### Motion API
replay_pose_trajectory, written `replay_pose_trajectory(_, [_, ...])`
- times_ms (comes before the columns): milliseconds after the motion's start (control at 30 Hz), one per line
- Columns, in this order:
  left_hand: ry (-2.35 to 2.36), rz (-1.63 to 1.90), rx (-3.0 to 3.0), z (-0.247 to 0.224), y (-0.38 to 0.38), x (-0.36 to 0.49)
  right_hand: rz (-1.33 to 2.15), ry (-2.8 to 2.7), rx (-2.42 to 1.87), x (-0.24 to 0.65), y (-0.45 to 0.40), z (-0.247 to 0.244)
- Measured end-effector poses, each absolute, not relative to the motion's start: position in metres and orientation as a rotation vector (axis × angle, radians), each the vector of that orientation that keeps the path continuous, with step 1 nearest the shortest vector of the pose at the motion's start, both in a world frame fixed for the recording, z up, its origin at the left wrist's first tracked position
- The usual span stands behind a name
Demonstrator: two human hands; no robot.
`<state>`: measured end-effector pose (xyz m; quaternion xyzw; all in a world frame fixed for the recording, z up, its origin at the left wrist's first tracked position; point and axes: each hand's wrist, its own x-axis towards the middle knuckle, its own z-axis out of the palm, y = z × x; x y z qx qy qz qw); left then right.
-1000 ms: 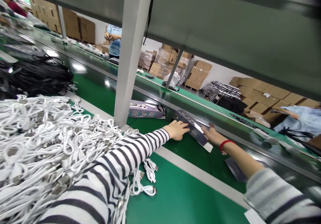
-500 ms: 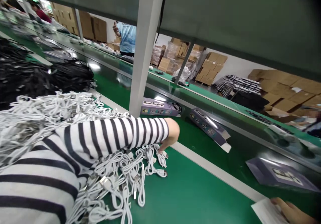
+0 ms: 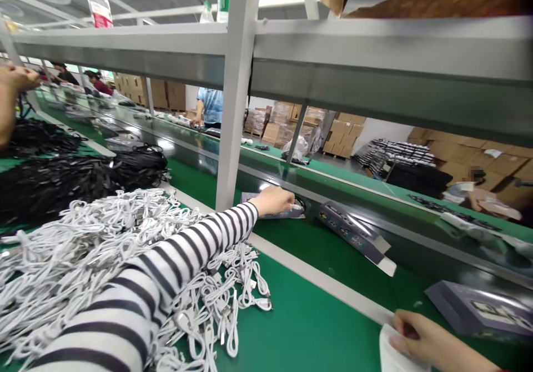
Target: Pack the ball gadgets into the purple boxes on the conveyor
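My left hand point(image 3: 275, 200), in a striped sleeve, is closed over the open end of a purple printed box point(image 3: 272, 215) on the conveyor. A bit of white cable point(image 3: 296, 207) shows under its fingertips, and black coiled material is visible in the box end. Below the sleeve spreads a heap of bundled white USB cables point(image 3: 108, 233) on the green table. At the lower right, my right hand point(image 3: 416, 338) pinches a white paper point(image 3: 393, 352), whose lower part is cut off by the frame edge.
Two more purple boxes, one point(image 3: 352, 233) with open flaps and one point(image 3: 483, 311) nearer, lie on the belt. A grey post point(image 3: 233, 111) rises beside my left forearm. Black cords point(image 3: 83, 177) are piled at left, near another person's hand point(image 3: 16, 78). A shelf point(image 3: 375, 50) runs overhead.
My left hand has moved from the edge of the white cables up and across to the purple box. My right hand shifted left with the paper. The camera view tilted up, showing the shelf.
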<state>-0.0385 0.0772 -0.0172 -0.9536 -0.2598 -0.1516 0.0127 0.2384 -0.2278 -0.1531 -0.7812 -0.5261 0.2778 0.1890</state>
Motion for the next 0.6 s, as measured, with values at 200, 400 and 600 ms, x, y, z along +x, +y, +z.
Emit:
replay_pose_trajectory(200, [-1.132, -0.804, -2.859, -0.04, 0.1, 0.036, 1.086, -1.48, -1.989, 0.188, -0.186, -0.124])
replay_pose_trajectory(400, [-1.196, -0.787, -2.776, -0.069, 0.087, 0.076, 0.791, -1.568, -1.93, 0.186, -0.147, -0.054])
replay_pose_trajectory(600, [-1.065, -0.632, -2.802, -0.066, 0.08, 0.082, 0.302, -1.413, -1.866, 0.219, -0.088, -0.021])
